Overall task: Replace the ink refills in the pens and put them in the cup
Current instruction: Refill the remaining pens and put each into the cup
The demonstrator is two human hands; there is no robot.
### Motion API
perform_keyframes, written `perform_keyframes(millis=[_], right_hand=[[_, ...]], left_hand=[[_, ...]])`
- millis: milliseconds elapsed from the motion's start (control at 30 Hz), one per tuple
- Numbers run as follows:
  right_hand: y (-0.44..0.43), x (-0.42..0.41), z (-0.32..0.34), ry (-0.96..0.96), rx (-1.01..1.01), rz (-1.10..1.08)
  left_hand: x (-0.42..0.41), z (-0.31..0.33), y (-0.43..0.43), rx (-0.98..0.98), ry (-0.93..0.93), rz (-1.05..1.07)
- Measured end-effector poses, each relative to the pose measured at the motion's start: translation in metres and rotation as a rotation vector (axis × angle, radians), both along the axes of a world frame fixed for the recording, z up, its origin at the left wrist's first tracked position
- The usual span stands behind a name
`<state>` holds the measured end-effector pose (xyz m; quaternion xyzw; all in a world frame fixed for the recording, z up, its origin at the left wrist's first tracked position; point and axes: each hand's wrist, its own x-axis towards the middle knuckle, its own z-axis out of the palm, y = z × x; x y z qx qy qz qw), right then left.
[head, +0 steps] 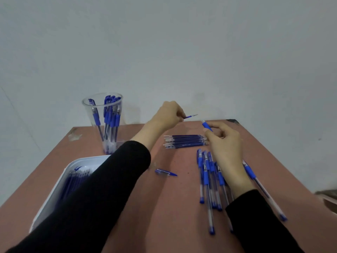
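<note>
Nearest, at the near-left edge of the table (164, 216) and partly under the black left sleeve (109, 189): a white tray (60, 181) packed with dark blue refills (76, 181), blurred. To the right, spread from the near-right part towards the middle: a loose bunch of capped pens (206, 179), blue grips and clear barrels, overlapping one another, some hidden beneath the right sleeve (259, 220). Near the table's centre, apart from both: a single pen cap (165, 172), blue and clear, on its side. Farther on, past the middle: a neat row of spare refills (186, 141), crosswise, side by side and touching. Over that row's right end, the right hand (226, 143), fingers curled, thumb and forefinger pinched on a pen body (207, 126) by its blue grip, tip aimed towards the far left, the rest concealed in the hand. Beyond, above the far edge, the left hand (168, 114), likewise curled, nipping a thin refill (190, 116) at one end, the point sticking out to the right, near the pen body but not touching it. At the far-left corner, upright: a clear plastic cup (104, 123) holding several finished pens (111, 117), caps upward. Behind everything, a plain pale wall (182, 42).
</note>
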<state>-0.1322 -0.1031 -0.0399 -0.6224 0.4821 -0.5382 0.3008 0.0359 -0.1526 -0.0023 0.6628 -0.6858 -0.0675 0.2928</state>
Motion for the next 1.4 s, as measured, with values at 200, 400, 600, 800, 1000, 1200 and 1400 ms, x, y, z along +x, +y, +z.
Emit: perform_keyframes(millis=[200, 400, 600, 800, 1000, 1200, 1400], right_hand=[[-0.004, -0.002, 0.001, -0.03, 0.011, 0.023], [-0.002, -0.001, 0.003, -0.031, 0.003, 0.063], [-0.002, -0.002, 0.001, -0.022, 0.003, 0.069], [-0.001, 0.001, 0.001, 0.009, -0.01, 0.082], [0.008, 0.013, -0.002, 0.083, -0.048, 0.146], [0.024, 0.034, -0.008, 0.204, -0.127, 0.194], [0.05, 0.054, -0.016, 0.276, -0.176, 0.316]], left_hand=[[-0.007, -0.03, -0.03, 0.167, -0.14, -0.051], [-0.004, -0.038, -0.029, 0.18, -0.039, -0.068], [-0.003, -0.035, -0.026, 0.202, -0.047, -0.093], [0.001, -0.035, -0.022, 0.181, -0.004, -0.078], [0.004, -0.02, 0.021, 0.084, 0.069, -0.071], [0.028, -0.004, 0.109, 0.052, 0.089, 0.023], [0.081, -0.012, 0.185, 0.147, 0.061, 0.258]])
